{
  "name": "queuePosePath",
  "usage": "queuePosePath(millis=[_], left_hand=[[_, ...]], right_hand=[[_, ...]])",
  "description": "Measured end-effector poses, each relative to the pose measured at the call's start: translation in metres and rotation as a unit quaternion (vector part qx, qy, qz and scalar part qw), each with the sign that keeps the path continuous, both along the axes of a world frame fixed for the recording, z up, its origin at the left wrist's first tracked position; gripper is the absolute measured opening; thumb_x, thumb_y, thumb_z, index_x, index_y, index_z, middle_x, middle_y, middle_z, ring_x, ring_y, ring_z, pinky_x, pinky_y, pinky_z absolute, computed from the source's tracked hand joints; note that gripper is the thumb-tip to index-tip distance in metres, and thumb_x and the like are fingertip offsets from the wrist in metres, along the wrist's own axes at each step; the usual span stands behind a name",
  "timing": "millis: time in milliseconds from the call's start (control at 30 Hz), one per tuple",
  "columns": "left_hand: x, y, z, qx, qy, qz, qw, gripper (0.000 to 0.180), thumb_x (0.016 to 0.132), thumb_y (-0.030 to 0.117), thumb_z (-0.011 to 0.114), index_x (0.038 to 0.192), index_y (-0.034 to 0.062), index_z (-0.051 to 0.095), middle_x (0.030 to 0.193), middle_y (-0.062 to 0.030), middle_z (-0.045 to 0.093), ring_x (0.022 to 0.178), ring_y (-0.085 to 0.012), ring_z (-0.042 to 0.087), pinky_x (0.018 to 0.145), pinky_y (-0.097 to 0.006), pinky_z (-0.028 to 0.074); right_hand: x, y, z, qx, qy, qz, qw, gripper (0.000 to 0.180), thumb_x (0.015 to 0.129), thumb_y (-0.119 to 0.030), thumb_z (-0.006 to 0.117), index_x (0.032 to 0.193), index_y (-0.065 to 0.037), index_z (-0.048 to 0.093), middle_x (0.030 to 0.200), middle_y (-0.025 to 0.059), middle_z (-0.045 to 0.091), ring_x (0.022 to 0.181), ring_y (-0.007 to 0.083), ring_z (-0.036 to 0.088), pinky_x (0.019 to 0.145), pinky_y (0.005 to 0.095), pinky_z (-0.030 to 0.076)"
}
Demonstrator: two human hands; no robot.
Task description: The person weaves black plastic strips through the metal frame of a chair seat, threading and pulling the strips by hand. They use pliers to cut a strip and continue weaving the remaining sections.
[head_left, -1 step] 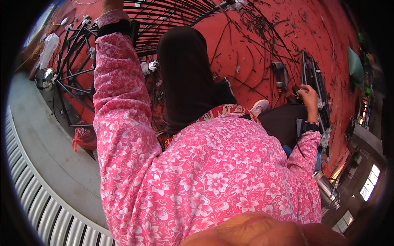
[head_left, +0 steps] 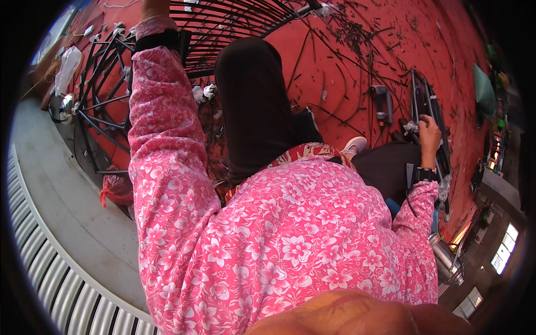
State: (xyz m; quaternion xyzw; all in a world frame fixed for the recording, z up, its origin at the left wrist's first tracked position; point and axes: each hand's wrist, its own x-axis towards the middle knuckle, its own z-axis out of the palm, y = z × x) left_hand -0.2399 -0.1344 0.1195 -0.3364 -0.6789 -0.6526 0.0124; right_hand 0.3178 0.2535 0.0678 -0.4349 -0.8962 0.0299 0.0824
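Observation:
My left arm in a pink flowered sleeve reaches far up and forward. My left hand (head_left: 153,8) is cut off by the top edge, beside a curved black wire grille (head_left: 223,22), so its grip is hidden. My right hand (head_left: 430,132) is out to the right, fingers curled around the near end of a narrow black metal frame (head_left: 425,95) lying on the red floor (head_left: 335,61). A black band sits on each wrist. My knee in black trousers (head_left: 251,100) rises between the arms.
A grey power tool (head_left: 381,104) lies just left of the frame among scattered dark wire scraps. Black bar frames (head_left: 100,106) stand at the left by a white bag (head_left: 67,64) and a red bag (head_left: 115,191). A grey ledge (head_left: 61,206) and a steel flask (head_left: 444,258) are close by.

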Motion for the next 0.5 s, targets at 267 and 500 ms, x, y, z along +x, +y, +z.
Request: queuePosePath(millis=[267,500], left_hand=[[-0.006,0.005,-0.005,-0.005,-0.012,0.099,0.995,0.042,0.080,0.027,0.083,0.110,-0.0009,0.072,0.086,-0.0050,0.073,0.077,-0.0115,0.064,0.067,-0.030,0.049],[-0.028,0.002,-0.013,-0.073,0.009,0.258,0.963,0.051,0.078,0.043,0.082,0.108,0.0016,0.074,0.085,-0.0084,0.074,0.076,-0.0163,0.066,0.067,-0.033,0.050]], right_hand=[[0.004,0.033,0.064,-0.064,0.298,-0.037,0.952,0.040,0.098,-0.015,0.050,0.134,-0.007,0.063,0.129,0.0096,0.069,0.103,0.0208,0.070,0.081,0.0318,0.053],[0.089,0.092,0.142,0.308,0.209,-0.055,0.927,0.033,0.090,-0.015,0.063,0.121,-0.015,0.075,0.113,0.0086,0.075,0.099,0.0226,0.071,0.086,0.0359,0.053]])
